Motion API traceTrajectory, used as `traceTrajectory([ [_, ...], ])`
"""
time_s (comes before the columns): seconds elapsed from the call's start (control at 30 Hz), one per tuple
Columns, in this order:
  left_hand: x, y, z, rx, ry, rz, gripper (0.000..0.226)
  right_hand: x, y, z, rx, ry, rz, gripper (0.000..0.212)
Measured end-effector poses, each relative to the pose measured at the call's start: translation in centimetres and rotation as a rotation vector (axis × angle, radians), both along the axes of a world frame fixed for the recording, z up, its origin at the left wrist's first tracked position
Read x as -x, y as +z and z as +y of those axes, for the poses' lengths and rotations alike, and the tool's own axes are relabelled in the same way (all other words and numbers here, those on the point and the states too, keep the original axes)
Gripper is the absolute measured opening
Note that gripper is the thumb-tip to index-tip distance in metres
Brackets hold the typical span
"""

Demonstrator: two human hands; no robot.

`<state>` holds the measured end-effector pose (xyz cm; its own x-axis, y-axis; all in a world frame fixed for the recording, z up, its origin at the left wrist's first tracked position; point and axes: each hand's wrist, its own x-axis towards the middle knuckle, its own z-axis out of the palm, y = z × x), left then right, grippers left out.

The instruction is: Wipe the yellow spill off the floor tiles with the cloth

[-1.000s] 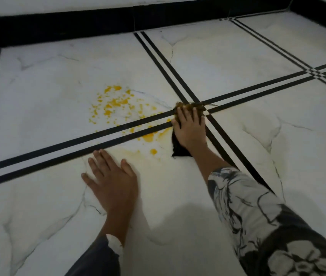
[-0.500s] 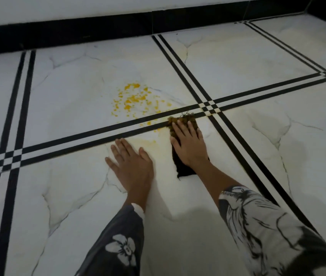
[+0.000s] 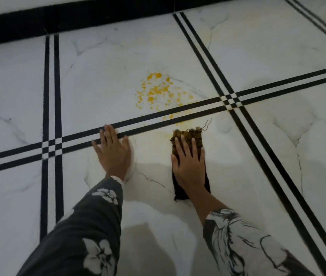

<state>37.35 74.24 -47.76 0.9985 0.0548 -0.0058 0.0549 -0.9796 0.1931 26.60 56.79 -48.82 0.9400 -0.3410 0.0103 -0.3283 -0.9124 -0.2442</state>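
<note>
The right hand point(image 3: 188, 164) is lying flat, fingers stretched forward, pressing down on a dark folded cloth point(image 3: 190, 154); it is pinning the fabric under the palm rather than clenching it. Most of the cloth is hiding beneath that hand, with only its yellow-stained, frayed front edge showing past the fingertips and a black tail showing under the wrist. The left hand point(image 3: 112, 150) is resting spread and empty on the white marble floor tile point(image 3: 154, 156), well to the left of the cloth, its fingertips touching the nearer black stripe point(image 3: 148, 128). Both patterned sleeves are running out of the bottom of the view, so the arms are cut off there.

Ahead of the right hand and slightly to its left, beyond the pair of black stripes, the yellow spill point(image 3: 158, 90) is sitting as scattered drops and blobs; a few specks are lying between the stripes, and a faint yellow smear is fading out just in front of the cloth.

Compared with half a second ago, the right hand and cloth are sitting farther back from the stripes, pulled toward the person.
</note>
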Motion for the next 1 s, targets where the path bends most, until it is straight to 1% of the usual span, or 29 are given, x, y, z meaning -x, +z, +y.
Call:
traceTrajectory([
  [0.17, -0.1, -0.7, 0.3, 0.072, 0.016, 0.031, 0.067, 0.0, -0.1, 0.0, -0.005, 0.0, 0.01, 0.055],
  [0.33, -0.5, -0.7, 0.3, 0.112, 0.02, 0.038, 0.072, -0.3, 0.4, -0.1, -0.001, -0.01, 0.063, 0.055],
  [0.47, -0.5, -0.7, 0.4, 0.116, 0.011, 0.034, 0.073, -0.7, 0.5, -0.2, -0.023, -0.01, 0.051, 0.056],
  [0.57, -0.5, -0.6, 0.3, 0.107, 0.007, 0.033, 0.072, -2.7, 0.7, -0.4, -0.038, -0.023, 0.051, 0.056],
  [0.6, -0.5, -0.6, 0.2, 0.102, 0.011, 0.029, 0.072, -3.9, 0.8, -0.4, -0.036, 0.028, 0.055, 0.057],
  [0.63, -0.5, -0.7, 0.2, 0.095, 0.01, 0.03, 0.072, -5.0, 0.9, -0.5, -0.039, 0.124, 0.066, 0.057],
  [0.7, -0.6, -0.7, 0.3, 0.093, 0.009, 0.033, 0.072, -6.9, 0.6, -0.8, -0.009, 0.377, 0.054, 0.055],
  [0.73, -0.5, -0.7, 0.4, 0.088, 0.006, 0.033, 0.072, -7.7, 0.4, -1.0, 0.013, 0.452, 0.051, 0.054],
  [0.77, -0.6, -0.8, 0.3, 0.08, 0.008, 0.028, 0.072, -8.8, 0.2, -1.3, 0.025, 0.468, 0.046, 0.054],
  [0.8, -0.6, -0.8, 0.3, 0.073, 0.003, 0.026, 0.072, -9.9, 0.2, -1.4, 0.027, 0.42, 0.024, 0.054],
  [0.87, -0.5, -0.8, 0.4, 0.052, 0.01, 0.028, 0.072, -12.1, 0.3, -1.2, 0.005, 0.222, -0.015, 0.053],
  [0.93, -0.6, -1.0, 0.3, 0.038, 0.012, 0.028, 0.074, -13.8, 0.2, -0.6, -0.016, 0.063, 0.036, 0.053],
  [0.97, -0.6, -0.9, 0.3, 0.033, 0.011, 0.031, 0.075, -14.1, 0.1, -0.2, -0.014, 0.064, 0.062, 0.053],
  [1.0, -0.6, -0.9, 0.3, 0.031, 0.009, 0.036, 0.075, -13.7, 0.2, 0.2, 0.009, 0.134, 0.059, 0.054],
])
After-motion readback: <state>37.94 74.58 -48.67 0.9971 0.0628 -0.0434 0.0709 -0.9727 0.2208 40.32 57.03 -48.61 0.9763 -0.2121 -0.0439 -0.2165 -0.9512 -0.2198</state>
